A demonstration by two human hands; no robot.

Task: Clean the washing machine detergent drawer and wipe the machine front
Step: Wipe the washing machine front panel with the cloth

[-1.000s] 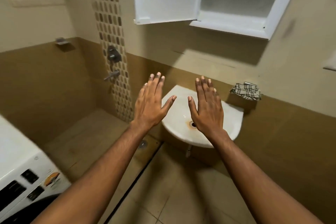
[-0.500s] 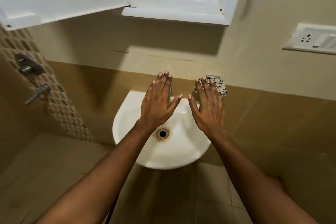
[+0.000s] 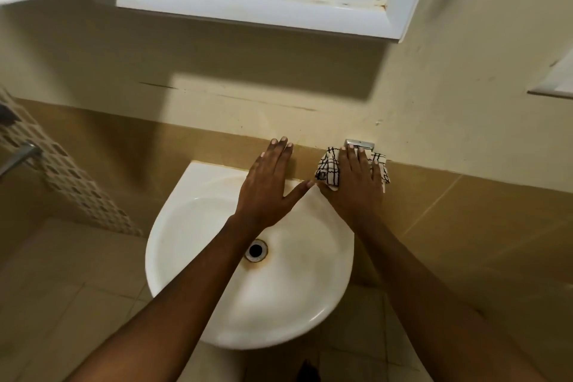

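A white basin (image 3: pixel 198 257) sits centre frame against a tan-tiled wall (image 3: pixel 465 211); an open white cabinet (image 3: pixel 263 9) hangs along the top, beige floor tiles (image 3: pixel 62 304) at lower left.

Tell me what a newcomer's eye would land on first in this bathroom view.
First, the two bare hands spread flat in the middle: the left hand over the back rim of the white sink, the right hand lying on a black-and-white checked cloth that hangs from a metal holder on the wall. Next, the open white cabinet overhead, and the rust-ringed drain.
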